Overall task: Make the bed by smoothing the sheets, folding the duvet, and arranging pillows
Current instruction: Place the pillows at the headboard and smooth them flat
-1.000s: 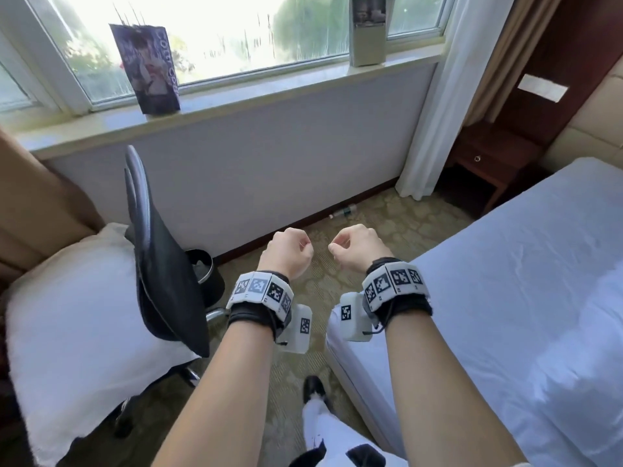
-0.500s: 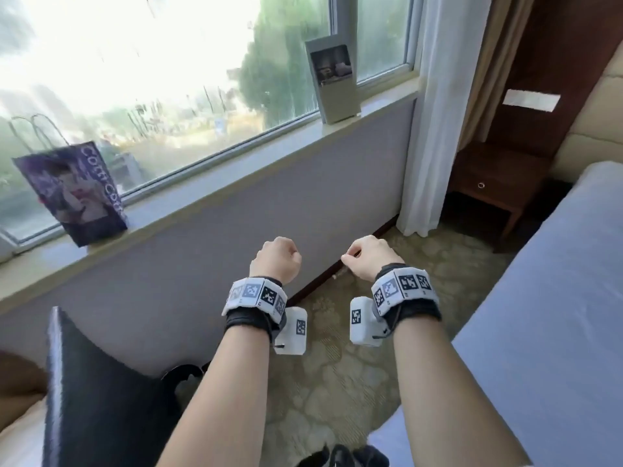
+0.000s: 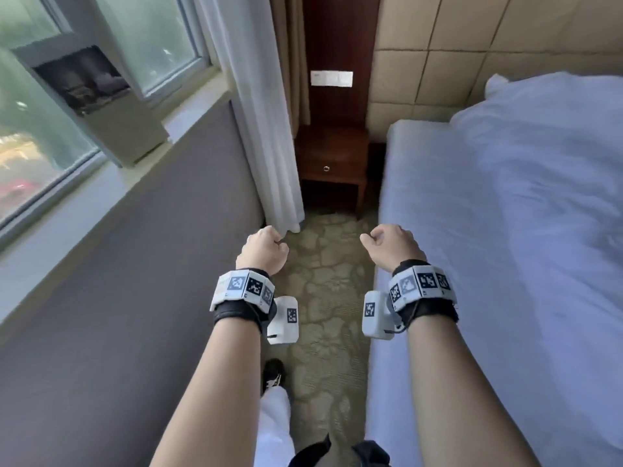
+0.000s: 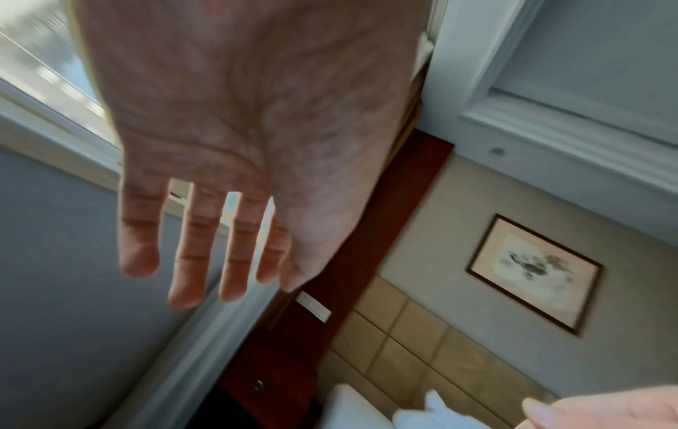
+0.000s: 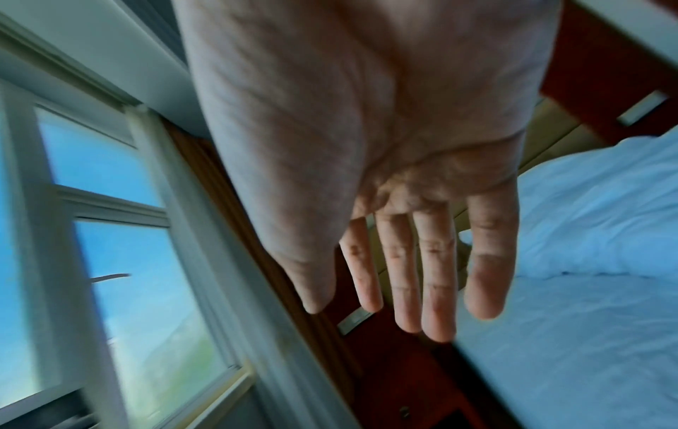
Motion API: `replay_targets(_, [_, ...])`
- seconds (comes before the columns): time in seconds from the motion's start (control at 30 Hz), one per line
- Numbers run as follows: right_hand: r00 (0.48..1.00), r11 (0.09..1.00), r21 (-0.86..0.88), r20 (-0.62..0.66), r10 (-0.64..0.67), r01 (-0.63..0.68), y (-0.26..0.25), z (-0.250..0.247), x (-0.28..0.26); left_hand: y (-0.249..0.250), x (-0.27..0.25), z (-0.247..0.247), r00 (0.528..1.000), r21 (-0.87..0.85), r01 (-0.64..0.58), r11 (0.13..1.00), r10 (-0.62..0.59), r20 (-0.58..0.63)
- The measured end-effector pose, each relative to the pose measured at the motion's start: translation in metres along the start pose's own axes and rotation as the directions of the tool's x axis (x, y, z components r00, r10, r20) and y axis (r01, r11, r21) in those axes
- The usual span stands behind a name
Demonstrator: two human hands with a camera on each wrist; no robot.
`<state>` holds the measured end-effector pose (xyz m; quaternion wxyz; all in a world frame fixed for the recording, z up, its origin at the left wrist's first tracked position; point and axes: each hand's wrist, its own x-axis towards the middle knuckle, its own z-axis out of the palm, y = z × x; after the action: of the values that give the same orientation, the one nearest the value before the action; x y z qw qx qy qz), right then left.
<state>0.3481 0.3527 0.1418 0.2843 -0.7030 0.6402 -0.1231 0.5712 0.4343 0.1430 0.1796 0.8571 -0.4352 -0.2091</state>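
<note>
Position: the person stands in the aisle between the window wall on the left and the bed [image 3: 455,264] on the right, facing the far headboard [image 3: 472,45].

Hands:
- Left hand [image 3: 261,249]: held in the air over the carpet [image 3: 323,284], palm down. In the left wrist view its fingers [image 4: 190,246] are extended and slightly apart. It holds nothing.
- Right hand [image 3: 391,246]: held level with the left, just beside the bed's left edge, touching nothing. In the right wrist view its fingers [image 5: 436,275] are extended and close together. It holds nothing.
- The two hands are apart, with carpet visible between them.

Task items:
- The sheet [image 3: 438,332] covers the left part of the mattress and lies mostly flat.
- The duvet [image 3: 556,163] is heaped in white folds on the far right part of the bed, reaching toward the headboard.
- A white corner at the top of the heap cannot be identified as pillow or duvet.

Surroundings:
- A dark wooden nightstand [image 3: 332,163] stands at the far end of the aisle, between a white curtain [image 3: 266,129] and the bed.
- A switch plate [image 3: 332,78] is mounted on the panel above it.
- A box [image 3: 111,106] stands on the window sill [image 3: 84,197].
- A framed picture [image 4: 532,272] hangs above the headboard.
</note>
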Motion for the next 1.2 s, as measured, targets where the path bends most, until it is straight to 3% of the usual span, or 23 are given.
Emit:
replay_targets(0.17, [0.976,0.978,0.086,-0.091,0.199,-0.192,-0.006,-0.002,0.074,0.064,0.123,0.009,0.946,0.067,-0.288,0.955,0.273,0.172])
replay_targets(0.3, [0.931,0.942,0.154,-0.17,0.323,-0.299,-0.022,-0.024,0.114,0.123,0.19,0.003,0.879,0.011,-0.431,0.902,0.417,0.231])
replay_targets(0.5, [0.834,0.87,0.169,-0.25,0.492,-0.463,-0.026,-0.047,0.149,0.185,0.238,0.019,0.703,-0.165,-0.613,0.772,0.629,0.332])
replay_targets(0.67, [0.807,0.847,0.196,-0.258,0.531,-0.494,-0.031,-0.053,0.208,0.232,0.284,0.031,0.602,-0.205,-0.684,0.7,0.7,0.384])
replay_targets(0.9, [0.859,0.888,0.247,-0.253,0.444,-0.387,-0.044,-0.072,0.36,0.293,0.402,0.032,0.586,-0.179,-0.698,0.693,0.697,0.412])
replay_targets(1.07, [0.911,0.926,0.279,-0.253,0.324,-0.252,-0.072,-0.113,0.475,0.356,0.496,0.004,0.7,-0.114,-0.656,0.746,0.659,0.276])
replay_targets(1.2, [0.921,0.937,0.268,-0.256,0.295,-0.225,-0.069,-0.14,0.529,0.401,0.537,0.021,0.703,-0.098,-0.656,0.748,0.653,0.281])
